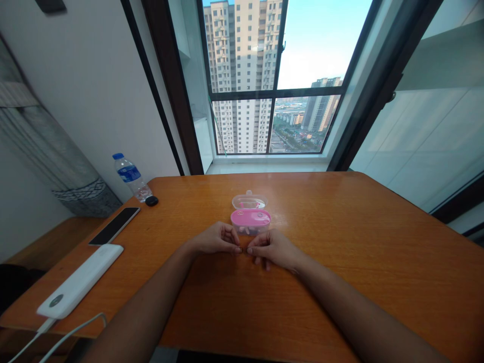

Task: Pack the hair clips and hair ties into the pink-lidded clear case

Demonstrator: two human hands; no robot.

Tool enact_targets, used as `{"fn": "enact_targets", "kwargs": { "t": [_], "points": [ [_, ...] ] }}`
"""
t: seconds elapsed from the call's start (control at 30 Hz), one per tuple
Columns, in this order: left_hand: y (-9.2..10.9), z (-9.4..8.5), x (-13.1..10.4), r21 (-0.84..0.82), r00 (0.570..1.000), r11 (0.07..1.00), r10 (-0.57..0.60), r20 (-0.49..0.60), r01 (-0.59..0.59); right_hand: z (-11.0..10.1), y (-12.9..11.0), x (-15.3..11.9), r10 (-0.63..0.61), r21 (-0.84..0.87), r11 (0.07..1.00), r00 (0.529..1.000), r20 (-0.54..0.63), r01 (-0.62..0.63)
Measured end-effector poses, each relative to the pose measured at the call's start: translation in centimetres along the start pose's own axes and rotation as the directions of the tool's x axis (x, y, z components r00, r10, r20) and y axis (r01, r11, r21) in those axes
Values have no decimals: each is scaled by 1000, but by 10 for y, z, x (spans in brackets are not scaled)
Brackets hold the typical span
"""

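Note:
On the wooden table a small oval container with a pink inner lid holds small pieces in its clear lower part. Its clear outer lid stands open behind it. In front of the container's left side, my left hand is closed in a pinch. Facing it from the right, my right hand pinches too, with the two sets of fingertips nearly touching. Something tiny and dark shows at the fingertips, too small to name.
At the left of the table lie a white power bank with a cable and a phone. A water bottle and a small black object stand at the back left edge. A window lies beyond.

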State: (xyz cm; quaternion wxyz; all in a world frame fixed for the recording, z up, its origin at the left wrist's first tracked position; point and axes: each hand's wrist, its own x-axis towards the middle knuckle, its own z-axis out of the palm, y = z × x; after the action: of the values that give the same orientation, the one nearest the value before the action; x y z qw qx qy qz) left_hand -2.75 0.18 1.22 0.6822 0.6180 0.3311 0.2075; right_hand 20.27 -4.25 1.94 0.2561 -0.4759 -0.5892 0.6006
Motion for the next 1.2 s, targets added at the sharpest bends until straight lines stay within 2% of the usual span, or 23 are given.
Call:
{"fn": "enact_targets", "kwargs": {
  "t": [0.23,0.47,1.2],
  "points": [
    [1,8,0,21,998,998,54,18,-54,8,-5,-5,-44,-192,981,997,-61,31],
    [4,20,0,49,997,996,76,0,-76,10,-8,-9,-132,-318,942,990,-46,111],
    [3,23,2,87,991,989,126,-36,-123,7,-2,-9,-197,-344,922,980,-16,180]
  ]
}}
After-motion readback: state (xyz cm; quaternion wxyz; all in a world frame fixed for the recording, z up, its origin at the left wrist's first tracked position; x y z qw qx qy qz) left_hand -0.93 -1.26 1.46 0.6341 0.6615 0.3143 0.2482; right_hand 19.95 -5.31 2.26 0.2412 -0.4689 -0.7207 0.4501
